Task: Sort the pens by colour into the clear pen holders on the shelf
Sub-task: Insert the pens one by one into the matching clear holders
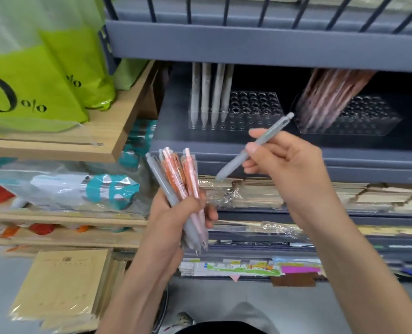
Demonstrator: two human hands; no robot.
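Pen holders: clear glossy plastic. Grey pen: matt plastic. Shelf: matt grey. Side shelf: pale wood. Bags: glossy green.

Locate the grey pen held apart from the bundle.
Head view, right of centre: the grey pen is pinched in the right hand, tilted, just below the left clear holder.

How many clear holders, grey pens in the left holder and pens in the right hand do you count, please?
Holders: 2, left holder and right holder
Grey pens in left holder: 4
Grey pen in right hand: 1
Total: 7
Not counted, too blurred: bundle in left hand, pink pens in right holder.
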